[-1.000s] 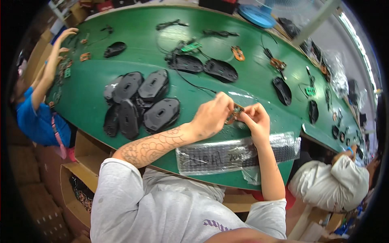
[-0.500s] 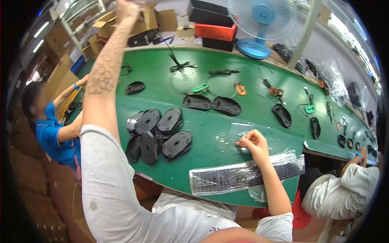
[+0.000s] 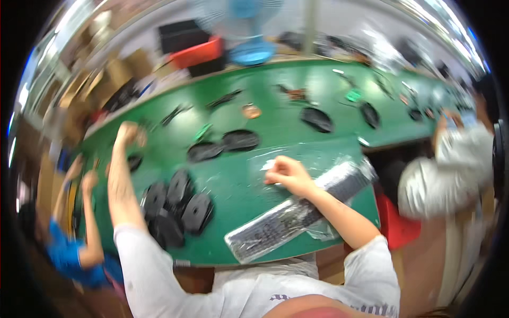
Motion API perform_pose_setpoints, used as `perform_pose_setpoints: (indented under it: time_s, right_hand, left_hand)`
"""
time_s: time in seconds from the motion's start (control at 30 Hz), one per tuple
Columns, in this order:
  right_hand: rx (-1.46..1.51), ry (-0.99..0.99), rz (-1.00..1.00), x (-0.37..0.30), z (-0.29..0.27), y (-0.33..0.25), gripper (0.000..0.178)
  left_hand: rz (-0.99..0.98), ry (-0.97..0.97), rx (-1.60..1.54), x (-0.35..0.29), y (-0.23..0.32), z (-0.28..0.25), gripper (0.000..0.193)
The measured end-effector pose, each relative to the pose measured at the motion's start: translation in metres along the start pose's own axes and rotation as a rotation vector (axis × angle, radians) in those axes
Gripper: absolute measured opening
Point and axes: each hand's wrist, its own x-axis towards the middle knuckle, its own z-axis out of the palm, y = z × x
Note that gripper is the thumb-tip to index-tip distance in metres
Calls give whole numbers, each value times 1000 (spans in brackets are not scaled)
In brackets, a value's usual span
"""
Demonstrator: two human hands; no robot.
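From where I stand, the person's left hand (image 3: 129, 133) is stretched out over the left end of the green table (image 3: 228, 183), blurred, so I can't tell whether its grip is open or holds something. A lone black shell (image 3: 135, 161) lies just beside that forearm. The right hand (image 3: 288, 174) is above the table near a clear film (image 3: 258, 160), its grip curled in, thumb by the fingertips; I can't make out anything between them. The right forearm passes over a wrapped pack (image 3: 283, 220), which lies slantwise near the table's front edge. Left of the pack sits a pile of dark shells (image 3: 198, 213). Farther back are two open shells (image 3: 240, 140), a green board (image 3: 202, 132) and an orange board (image 3: 251, 111). A co-worker in blue (image 3: 74, 259) is at the left, another in a pale shirt (image 3: 442, 169) at the right.
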Motion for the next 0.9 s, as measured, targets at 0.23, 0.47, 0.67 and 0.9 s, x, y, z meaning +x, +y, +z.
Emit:
perform_pose_setpoints:
  time_s: [0.23,0.47,0.67,0.9]
  right_hand:
    - [-172,-12,-59,-5,0,-11,12]
    - [-229,-46,-100,-5,12,-19,11]
    - [-292,4,-118,-11,6,-15,10]
    - [-339,-6,-135,-3,9,-7,11]
  left_hand:
    - [177,-128,-34,-49,29,18,30]
    - [-12,-172,319,-65,-10,27,32]
    - [655,-637,-386,-203,265,-86,45]
    - [571,-849,-562,-299,306,-86,42]
